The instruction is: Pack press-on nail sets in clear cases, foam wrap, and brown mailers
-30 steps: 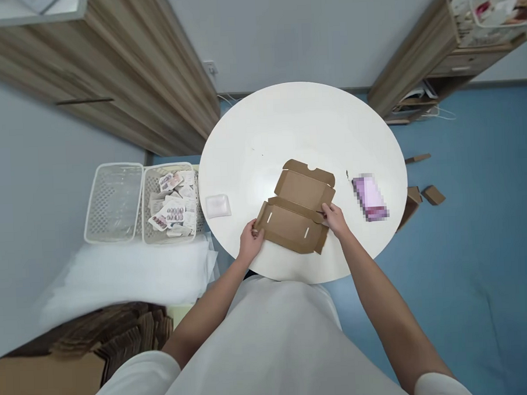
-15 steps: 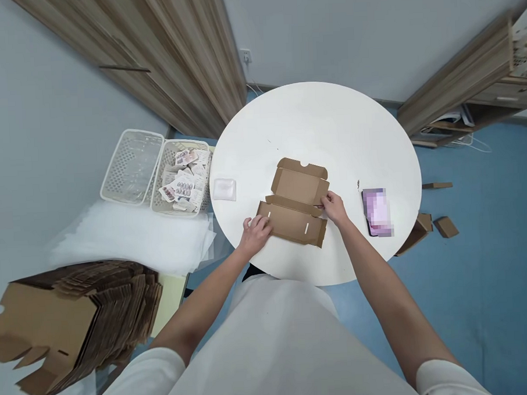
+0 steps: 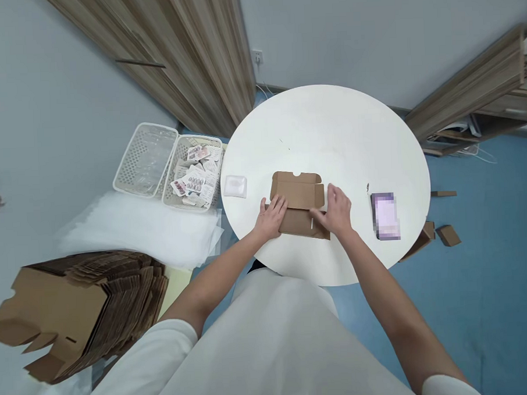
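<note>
A partly folded brown cardboard box [image 3: 299,192] lies on the round white table [image 3: 330,119], in front of my body. My left hand [image 3: 272,217] rests on its left side, fingers spread over the cardboard. At the right edge is my right hand [image 3: 336,210], its thumb stretched toward the box and its fingers pointing up, apart from the thumb. The lower panel [image 3: 303,223] shows a white slot near its right end. A small white packet [image 3: 235,186] sits at the table's left edge.
A purple blurred item [image 3: 385,216] lies at the table's right. To the left are a white basket of packets [image 3: 197,176], an open basket [image 3: 145,161], white sheets [image 3: 146,229] and stacked flat cardboard [image 3: 71,305]. Small cardboard boxes [image 3: 448,235] are on the floor.
Both hands have shifted on the box. My left hand has moved up onto its left side, and my right hand has opened off its right corner. The upper section lies lower over the front panel.
</note>
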Motion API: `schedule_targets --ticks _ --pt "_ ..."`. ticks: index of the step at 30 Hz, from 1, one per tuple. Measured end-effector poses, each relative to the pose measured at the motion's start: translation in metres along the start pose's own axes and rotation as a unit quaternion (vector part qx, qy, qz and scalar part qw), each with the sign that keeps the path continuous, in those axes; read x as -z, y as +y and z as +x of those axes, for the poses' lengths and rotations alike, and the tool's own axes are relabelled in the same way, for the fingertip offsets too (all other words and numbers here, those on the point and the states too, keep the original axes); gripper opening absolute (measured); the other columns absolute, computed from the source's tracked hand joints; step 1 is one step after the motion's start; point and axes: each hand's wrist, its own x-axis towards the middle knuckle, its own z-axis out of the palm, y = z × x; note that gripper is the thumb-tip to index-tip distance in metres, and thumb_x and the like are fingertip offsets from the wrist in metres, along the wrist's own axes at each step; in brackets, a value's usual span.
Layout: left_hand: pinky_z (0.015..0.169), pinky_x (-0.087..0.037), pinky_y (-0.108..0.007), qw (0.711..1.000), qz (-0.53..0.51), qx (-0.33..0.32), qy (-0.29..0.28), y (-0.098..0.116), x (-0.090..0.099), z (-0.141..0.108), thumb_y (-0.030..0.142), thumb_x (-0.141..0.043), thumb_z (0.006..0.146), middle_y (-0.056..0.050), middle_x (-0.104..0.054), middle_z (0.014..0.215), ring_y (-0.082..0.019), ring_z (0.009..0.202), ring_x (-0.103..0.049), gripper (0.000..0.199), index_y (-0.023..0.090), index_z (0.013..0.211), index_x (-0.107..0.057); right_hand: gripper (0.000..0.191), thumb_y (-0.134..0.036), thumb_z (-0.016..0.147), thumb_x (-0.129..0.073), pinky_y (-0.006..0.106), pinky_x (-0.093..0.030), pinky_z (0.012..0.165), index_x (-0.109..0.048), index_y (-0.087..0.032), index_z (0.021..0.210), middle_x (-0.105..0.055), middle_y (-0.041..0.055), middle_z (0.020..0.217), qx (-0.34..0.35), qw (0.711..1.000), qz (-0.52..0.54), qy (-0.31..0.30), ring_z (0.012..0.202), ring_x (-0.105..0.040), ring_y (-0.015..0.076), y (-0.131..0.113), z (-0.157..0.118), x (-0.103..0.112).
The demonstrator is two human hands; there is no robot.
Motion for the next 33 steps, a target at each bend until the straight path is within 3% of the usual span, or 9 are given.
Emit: schedule_targets --ticks 2,4,6,9,11,14,23,28,33 --pt "0.103 0.006 -0.053 1.0 0.01 -0.005 -0.005 -0.003 0.001 -0.002 0.029 -0.065 0.057 -0.013 -0.017 0.144 -0.032 0.132 0.001 0.099 0.013 0.138 -0.011 0.093 -0.062 0.066 -0.048 0.051 -0.016 0.099 -0.016 -0.011 0.136 -0.022 0.0181 0.141 0.124 0.988 -0.08 -0.051 0.129 -0.015 0.035 -0.017 -0.014 -0.006" --pt "0.103 0.005 -0.052 1.0 0.014 -0.014 -0.004 -0.005 0.003 -0.007 0.031 -0.067 0.056 -0.012 -0.016 0.144 -0.032 0.132 0.003 0.101 0.014 0.138 -0.011 0.103 -0.063 0.061 -0.053 0.051 -0.007 0.102 -0.011 -0.009 0.137 -0.018 0.0175 0.143 0.176 0.971 -0.132 -0.096 0.131 -0.008 0.0337 -0.032 -0.025 -0.017" --pt "0.103 0.004 -0.052 1.0 0.008 -0.007 0.003 -0.009 0.002 -0.017 0.036 -0.069 0.054 -0.012 -0.012 0.145 -0.033 0.132 0.006 0.106 0.015 0.139 -0.01 0.106 -0.059 0.058 -0.059 0.055 -0.001 0.101 -0.008 -0.009 0.137 -0.018 0.0184 0.142 0.16 0.968 -0.164 -0.105 0.131 -0.008 0.0344 -0.042 -0.032 -0.029" --pt "0.102 -0.002 -0.055 0.997 -0.015 0.076 0.017 -0.016 -0.007 -0.044 0.046 -0.07 0.052 -0.014 -0.003 0.145 -0.035 0.131 0.006 0.11 0.016 0.139 -0.008 0.106 -0.053 0.058 -0.062 0.059 0.002 0.1 -0.008 -0.009 0.138 -0.018 0.0186 0.142 0.139 0.969 -0.176 -0.105 0.131 -0.009 0.0349 -0.049 -0.037 -0.041" --pt "0.1 -0.008 -0.056 0.989 -0.032 0.144 0.021 -0.023 -0.015 -0.064 0.044 -0.066 0.059 -0.015 -0.004 0.145 -0.036 0.132 0.0 0.099 0.019 0.138 -0.012 0.105 -0.052 0.059 -0.062 0.06 0.002 0.099 -0.007 -0.01 0.138 -0.016 0.0178 0.143 0.141 0.969 -0.174 -0.108 0.131 -0.006 0.0346 -0.05 -0.038 -0.045" --pt "0.1 -0.013 -0.055 0.984 -0.05 0.167 0.032 -0.032 -0.024 -0.081 0.033 -0.059 0.069 -0.012 -0.01 0.145 -0.033 0.131 -0.01 0.075 0.025 0.135 -0.023 0.106 -0.05 0.059 -0.063 0.061 0.002 0.099 -0.004 -0.011 0.138 -0.014 0.016 0.144 0.136 0.97 -0.172 -0.109 0.132 -0.005 0.0335 -0.05 -0.041 -0.046" --pt "0.1 -0.021 -0.054 0.966 -0.185 0.144 0.113 -0.032 -0.03 -0.06 0.02 -0.05 0.077 -0.008 -0.028 0.139 -0.031 0.127 -0.024 0.035 0.025 0.111 -0.052 0.106 -0.045 0.06 -0.064 0.061 -0.003 0.099 0.002 -0.016 0.138 -0.01 0.0135 0.145 0.118 0.969 -0.171 -0.137 0.132 -0.002 0.0302 -0.058 -0.044 -0.05" --pt "0.099 -0.033 -0.044 0.902 -0.354 0.164 0.183 -0.026 -0.042 -0.058 0.018 -0.048 0.076 -0.011 -0.026 0.137 -0.027 0.124 -0.031 0.032 0.018 0.108 -0.053 0.108 -0.04 0.06 -0.066 0.054 -0.015 0.1 0.005 -0.018 0.138 -0.006 0.0121 0.145 0.105 0.972 -0.149 -0.15 0.133 -0.002 0.0277 -0.06 -0.045 -0.051" --pt "0.086 -0.046 -0.032 0.75 -0.555 0.281 0.224 -0.027 -0.046 -0.062 0.027 -0.055 0.075 -0.012 -0.02 0.141 -0.021 0.116 -0.044 0.065 0.022 0.132 -0.023 0.106 -0.037 0.061 -0.065 0.047 -0.022 0.099 0.004 -0.017 0.138 -0.005 0.0115 0.146 0.11 0.974 -0.13 -0.148 0.133 -0.002 0.0273 -0.06 -0.046 -0.054"
